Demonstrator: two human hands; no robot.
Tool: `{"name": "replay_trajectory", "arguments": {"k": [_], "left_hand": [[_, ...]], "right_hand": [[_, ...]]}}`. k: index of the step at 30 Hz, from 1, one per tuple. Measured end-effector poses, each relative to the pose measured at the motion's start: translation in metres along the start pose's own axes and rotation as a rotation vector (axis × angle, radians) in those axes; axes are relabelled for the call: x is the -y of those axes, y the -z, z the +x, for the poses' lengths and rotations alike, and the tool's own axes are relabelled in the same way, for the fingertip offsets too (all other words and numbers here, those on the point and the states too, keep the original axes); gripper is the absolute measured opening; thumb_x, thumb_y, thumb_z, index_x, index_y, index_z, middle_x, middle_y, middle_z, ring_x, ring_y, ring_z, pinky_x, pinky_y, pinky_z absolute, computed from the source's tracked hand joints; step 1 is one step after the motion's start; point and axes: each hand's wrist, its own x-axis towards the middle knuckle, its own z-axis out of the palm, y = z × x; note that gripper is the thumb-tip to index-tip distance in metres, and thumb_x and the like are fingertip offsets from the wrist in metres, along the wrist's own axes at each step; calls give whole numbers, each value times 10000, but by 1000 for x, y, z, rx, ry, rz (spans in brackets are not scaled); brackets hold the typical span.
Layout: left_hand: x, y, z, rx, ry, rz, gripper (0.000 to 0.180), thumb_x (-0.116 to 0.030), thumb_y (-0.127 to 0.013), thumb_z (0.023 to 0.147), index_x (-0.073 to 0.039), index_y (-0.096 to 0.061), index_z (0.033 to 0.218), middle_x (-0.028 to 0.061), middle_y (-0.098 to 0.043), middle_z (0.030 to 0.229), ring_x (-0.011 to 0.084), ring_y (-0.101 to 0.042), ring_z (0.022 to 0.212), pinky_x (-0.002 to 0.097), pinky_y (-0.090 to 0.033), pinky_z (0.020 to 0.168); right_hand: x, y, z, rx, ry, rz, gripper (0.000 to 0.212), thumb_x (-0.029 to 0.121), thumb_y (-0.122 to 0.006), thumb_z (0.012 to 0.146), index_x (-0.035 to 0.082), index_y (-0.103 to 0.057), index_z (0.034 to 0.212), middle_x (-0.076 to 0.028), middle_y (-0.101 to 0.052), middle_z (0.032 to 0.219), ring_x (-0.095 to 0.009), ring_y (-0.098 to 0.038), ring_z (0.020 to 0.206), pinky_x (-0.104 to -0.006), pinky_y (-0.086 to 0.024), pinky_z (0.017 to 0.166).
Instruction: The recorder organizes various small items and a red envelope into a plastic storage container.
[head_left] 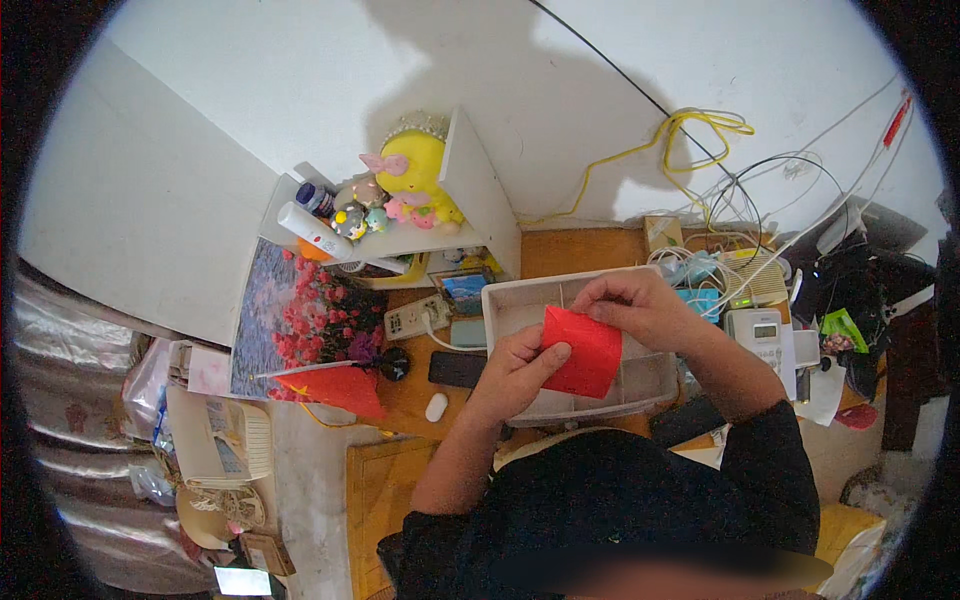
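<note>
the left grip (515,370) is closed on the red packet (585,360), its thumb lying flat across the smooth front and the other fingers curled behind the left edge. the right grip (632,308) is bent nearly shut at the packet's upper edge, thumb and forefinger drawn together there in a pinch. the packet itself is thin, flat and roughly rectangular, paper-like, with a slight bow across its face; it is held up between the two grips, tilted a little.

directly below both grips is a pale plastic tray (515,308), smooth-walled, round-cornered and split by thin dividers into compartments. it sits on a counter (572,254) of orange-brown wood grain.

just left of the left grip lies a dark, flat slab like a phone (456,369), and near it a glossy white oval (437,406) shaped like a pebble. farther left hangs a red cloth flag (335,388) with a yellow star. ahead and to the left of the grips, a smooth white shelf unit (480,190) bears a rounded yellow toy (415,165) and small shiny figurines. right of the right grip stand a boxy white device (755,335) with a small screen and a tangle of thin cables (705,265).
</note>
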Motion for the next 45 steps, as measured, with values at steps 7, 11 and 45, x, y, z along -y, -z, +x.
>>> {"name": "replay_trajectory", "arguments": {"k": [7, 11, 45], "left_hand": [[-9, -3, -3, -20, 23, 135, 248, -184, -536, 961, -10, -591, 1129, 76, -652, 949, 136, -599, 874, 303, -484, 780], [-20, -19, 0, -108, -163, 611, 178, -123, -512, 939, -3, -570, 1057, 204, -636, 863, 336, -646, 789, 388, -487, 684], [-33, -11, -4, -106, -99, 657, 221, -125, -523, 940, -1, -577, 1115, 217, -634, 950, 345, -638, 850, 386, -497, 762]], "right_hand": [[12, 2, -3, -111, 518, -735, 191, 158, -729, 748, 84, -709, 923, -82, -637, 843, -252, -592, 816, -380, -440, 802], [23, -10, -1, -153, 519, -889, 195, 187, -749, 698, 106, -710, 871, -55, -630, 812, -241, -574, 800, -387, -415, 829], [45, 7, 10, -184, 640, -1042, 199, 153, -727, 689, 96, -629, 853, -53, -644, 802, -240, -609, 782, -441, -422, 878]]}}
